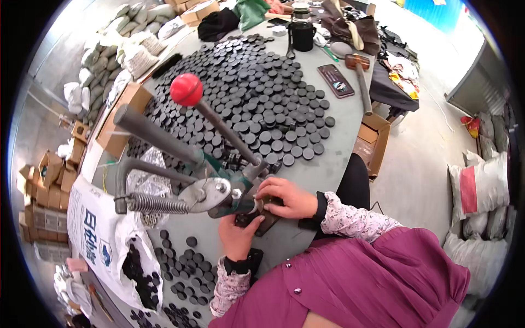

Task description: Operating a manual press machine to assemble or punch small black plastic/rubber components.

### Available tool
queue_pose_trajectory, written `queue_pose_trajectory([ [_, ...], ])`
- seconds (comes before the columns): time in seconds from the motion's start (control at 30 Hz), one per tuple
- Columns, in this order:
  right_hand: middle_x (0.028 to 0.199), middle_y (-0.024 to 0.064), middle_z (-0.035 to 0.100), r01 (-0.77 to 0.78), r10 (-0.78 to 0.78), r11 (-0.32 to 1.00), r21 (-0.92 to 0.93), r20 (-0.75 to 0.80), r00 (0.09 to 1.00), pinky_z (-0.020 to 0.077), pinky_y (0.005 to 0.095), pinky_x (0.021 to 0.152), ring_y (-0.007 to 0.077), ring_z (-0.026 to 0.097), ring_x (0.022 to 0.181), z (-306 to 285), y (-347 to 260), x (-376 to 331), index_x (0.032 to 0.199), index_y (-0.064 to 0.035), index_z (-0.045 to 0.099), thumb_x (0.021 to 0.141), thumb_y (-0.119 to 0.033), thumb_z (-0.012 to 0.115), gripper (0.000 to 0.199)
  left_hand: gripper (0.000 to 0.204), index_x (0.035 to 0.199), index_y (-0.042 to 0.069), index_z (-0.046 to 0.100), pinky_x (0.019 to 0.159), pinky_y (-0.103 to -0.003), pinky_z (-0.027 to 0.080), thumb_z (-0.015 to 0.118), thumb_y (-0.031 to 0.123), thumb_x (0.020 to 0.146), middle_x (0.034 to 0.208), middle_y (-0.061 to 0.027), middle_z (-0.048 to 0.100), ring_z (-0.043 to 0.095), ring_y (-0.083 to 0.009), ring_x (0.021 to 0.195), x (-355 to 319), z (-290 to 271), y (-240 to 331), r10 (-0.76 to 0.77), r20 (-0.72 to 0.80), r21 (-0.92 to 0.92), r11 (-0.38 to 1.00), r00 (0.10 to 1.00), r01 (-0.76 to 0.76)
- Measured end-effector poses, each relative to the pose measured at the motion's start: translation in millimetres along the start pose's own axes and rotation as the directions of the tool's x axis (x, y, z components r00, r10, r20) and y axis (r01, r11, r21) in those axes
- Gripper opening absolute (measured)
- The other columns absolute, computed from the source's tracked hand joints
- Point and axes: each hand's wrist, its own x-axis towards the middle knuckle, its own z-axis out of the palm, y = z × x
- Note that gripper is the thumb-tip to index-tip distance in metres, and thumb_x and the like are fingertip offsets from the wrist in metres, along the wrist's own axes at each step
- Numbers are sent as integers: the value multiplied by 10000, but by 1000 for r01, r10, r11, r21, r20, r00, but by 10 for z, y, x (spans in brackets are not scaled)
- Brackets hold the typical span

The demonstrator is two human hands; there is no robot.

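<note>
A hand-operated lever press [219, 191] stands on the table in front of me, with a red ball knob [186, 89] on its lever and a coil spring [158, 203] at its side. My right hand [292, 199] reaches to the press's base from the right, fingers bent and closed at the spot under the ram. From the near side my left hand [237, 238] meets it there, thumb against the base and its other fingers partly hidden by the press. Whatever small piece lies between the fingertips is too covered to make out. Many round black discs [265, 136] spread behind the press.
More black discs [191, 268] lie left of my left hand, beside a white woven sack [90, 235] spilling black pieces. A clear bag [150, 177] of small rings sits behind the press. Farther right are a phone [336, 81], a mallet [359, 76] and a cardboard box [377, 136].
</note>
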Motion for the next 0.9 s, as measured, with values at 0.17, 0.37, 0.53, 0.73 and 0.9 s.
queue_pose_trajectory([
  [0.17, 1053, 57, 644, -57, 70, 997, 56, -253, 965, 525, 271, 701, 144, 640, 815, -374, -70, 197, 1091, -40, 697, 894, -62, 681, 199, 505, 1180, 7, 675, 917, -320, 531, 908, 38, 733, 1146, -66, 700, 664, -169, 1034, 67, 135, 32, 73, -162, 130, 990, 984, -52],
  [0.37, 987, -12, 642, 34, -6, 996, 85, -313, 950, 467, 206, 676, 46, 581, 768, -1000, -567, 912, 1180, -57, 685, 969, -74, 684, 212, 432, 1036, 4, 705, 851, -377, 525, 927, 169, 704, 1058, -122, 653, 648, -311, 987, 149, 134, 18, 197, -240, 190, 970, 951, -153],
  [0.53, 1075, 52, 692, 127, -54, 959, 254, -278, 959, 467, 204, 630, 47, 563, 692, -1184, -1132, 1487, 1306, -3, 638, 1053, -256, 599, 360, 552, 1144, -56, 697, 874, -351, 523, 928, 198, 711, 1116, -104, 629, 632, -262, 984, 8, 62, 67, 53, -143, 117, 992, 988, -36],
  [0.73, 1188, 134, 671, 191, -187, 932, 308, -41, 981, 505, 242, 693, 126, 616, 804, -1301, -1317, 1931, 1451, -47, 501, 970, -360, 507, 575, 403, 1078, 1, 743, 839, -313, 491, 906, 167, 749, 1090, -31, 596, 594, -174, 961, -22, 126, 19, 78, -229, 140, 989, 970, -47],
  [0.9, 767, 58, 666, 304, -269, 903, 304, -152, 951, 431, 251, 506, 108, 582, 567, -1179, -1803, 1670, 1058, -19, 675, 994, -559, 522, 565, 390, 1076, 10, 758, 851, -310, 490, 902, 177, 754, 1078, -36, 603, 601, -174, 969, 73, 156, -30, 42, -216, 76, 997, 975, -26],
])
